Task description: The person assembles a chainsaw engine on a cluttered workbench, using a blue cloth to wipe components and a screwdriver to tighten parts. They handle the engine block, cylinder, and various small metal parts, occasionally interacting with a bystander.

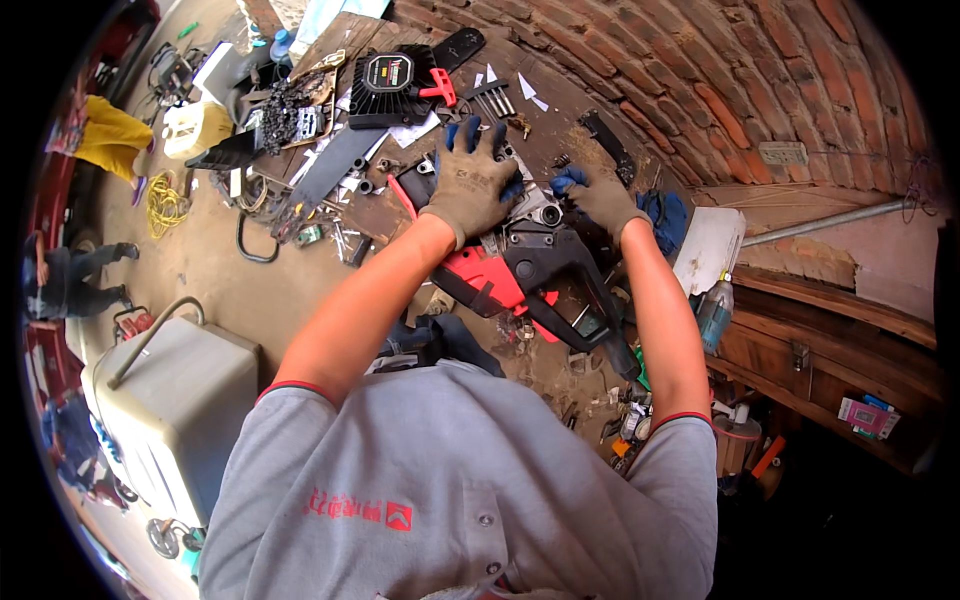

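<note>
A partly stripped chainsaw point(480, 275) with a red and black body lies on the bench in front of me, its metal engine parts bare at the far side. My left hand point(470, 185), in a grey-brown glove with blue fingertips, rests on those parts with its fingers spread. To the right of the engine, my right hand point(602, 200) wears the same kind of glove, its fingers pinched together. Something thin may stick out toward the left hand, too small to make out. Beyond my left hand sits a black starter cover point(388, 85) with a red pull handle point(438, 88).
Loose metal pins point(492, 100), a saw chain point(285, 122) and a guide bar point(335, 175) lie on the cluttered bench. A brick wall point(690, 70) rises behind it. A teal bottle point(716, 312) stands at right. A white cabinet point(175, 390) and other people are at left.
</note>
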### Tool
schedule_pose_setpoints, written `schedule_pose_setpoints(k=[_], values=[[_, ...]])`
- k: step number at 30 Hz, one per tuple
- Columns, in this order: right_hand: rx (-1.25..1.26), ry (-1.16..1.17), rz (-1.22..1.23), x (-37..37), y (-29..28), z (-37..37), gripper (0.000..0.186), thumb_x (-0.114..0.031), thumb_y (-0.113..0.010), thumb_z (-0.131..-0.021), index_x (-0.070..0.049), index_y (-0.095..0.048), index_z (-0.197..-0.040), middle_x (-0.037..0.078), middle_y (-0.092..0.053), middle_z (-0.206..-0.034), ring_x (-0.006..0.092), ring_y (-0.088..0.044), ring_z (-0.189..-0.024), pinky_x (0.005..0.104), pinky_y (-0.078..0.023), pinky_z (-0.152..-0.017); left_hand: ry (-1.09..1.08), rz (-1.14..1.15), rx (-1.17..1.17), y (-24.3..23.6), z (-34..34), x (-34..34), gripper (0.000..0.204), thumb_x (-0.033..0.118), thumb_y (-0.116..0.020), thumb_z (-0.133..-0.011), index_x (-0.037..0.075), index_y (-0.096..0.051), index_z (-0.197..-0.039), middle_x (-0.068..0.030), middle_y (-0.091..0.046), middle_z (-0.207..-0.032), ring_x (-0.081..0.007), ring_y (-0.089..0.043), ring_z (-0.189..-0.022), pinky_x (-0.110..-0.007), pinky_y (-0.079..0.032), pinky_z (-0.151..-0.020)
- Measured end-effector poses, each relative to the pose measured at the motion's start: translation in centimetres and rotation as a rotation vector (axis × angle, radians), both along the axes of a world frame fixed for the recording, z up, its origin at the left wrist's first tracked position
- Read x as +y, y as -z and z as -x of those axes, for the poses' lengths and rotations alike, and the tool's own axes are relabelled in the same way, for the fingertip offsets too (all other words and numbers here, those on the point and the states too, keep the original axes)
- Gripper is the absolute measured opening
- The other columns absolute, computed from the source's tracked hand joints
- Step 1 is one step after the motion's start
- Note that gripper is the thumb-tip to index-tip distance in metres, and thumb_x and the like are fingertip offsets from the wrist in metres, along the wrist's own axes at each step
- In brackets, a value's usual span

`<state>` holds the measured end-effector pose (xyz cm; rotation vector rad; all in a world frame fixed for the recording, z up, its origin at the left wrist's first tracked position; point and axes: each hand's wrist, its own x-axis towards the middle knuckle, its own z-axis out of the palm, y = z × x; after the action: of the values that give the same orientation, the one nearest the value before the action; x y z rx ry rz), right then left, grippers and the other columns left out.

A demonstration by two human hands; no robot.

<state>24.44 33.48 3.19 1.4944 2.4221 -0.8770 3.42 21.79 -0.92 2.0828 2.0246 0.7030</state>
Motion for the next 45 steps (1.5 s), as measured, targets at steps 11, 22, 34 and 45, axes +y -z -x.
schedule_pose_setpoints(k=[11,22,34,45], values=[[0.062,0.003,0.082,5.2,3.1,1.9,0.043,-0.035,-0.072,-0.087,-0.007,-0.069,-0.119,0.013,-0.072,-0.109,0.0233,-0.068,-0.101,0.0335,-0.051,-0.087,-0.013,-0.002,0.004,0.2,0.1,0.2,0.029,0.037,-0.071,-0.078,0.017,-0.071,-0.099,-0.0159,-0.045,-0.148,-0.0495,-0.032,-0.137,-0.064,-0.032,-0.104],[0.004,0.218,0.065,1.5,-1.9,8.5,0.036,-0.032,-0.073,-0.084,-0.002,-0.071,-0.105,0.017,-0.073,-0.095,0.0288,-0.071,-0.088,0.0364,-0.054,-0.076,-0.063,-0.071,-0.199,-1.5,2.0,-1.4,0.057,0.042,-0.082,-0.071,0.007,-0.064,-0.113,-0.0166,-0.036,-0.152,-0.0482,-0.030,-0.140,-0.059,-0.025,-0.113],[-0.199,-0.167,-0.016,-2.6,-3.5,11.1,0.035,-0.012,-0.061,-0.082,-0.002,-0.066,-0.115,0.024,-0.067,-0.115,0.0392,-0.063,-0.112,0.0450,-0.048,-0.098,-0.325,-0.174,-0.412,-1.6,7.4,-9.8,0.042,0.016,-0.080,-0.078,0.006,-0.067,-0.116,-0.0162,-0.050,-0.141,-0.0374,-0.045,-0.133,-0.047,-0.038,-0.110],[-0.137,-0.066,-0.187,-4.8,-2.1,9.7,0.037,-0.025,-0.066,-0.079,-0.003,-0.067,-0.110,0.026,-0.068,-0.108,0.0404,-0.064,-0.106,0.0457,-0.048,-0.094,-0.226,-0.178,-0.469,-0.5,5.8,-9.1,0.040,0.019,-0.077,-0.078,0.006,-0.066,-0.114,-0.0169,-0.055,-0.134,-0.0389,-0.050,-0.128,-0.049,-0.041,-0.106]])
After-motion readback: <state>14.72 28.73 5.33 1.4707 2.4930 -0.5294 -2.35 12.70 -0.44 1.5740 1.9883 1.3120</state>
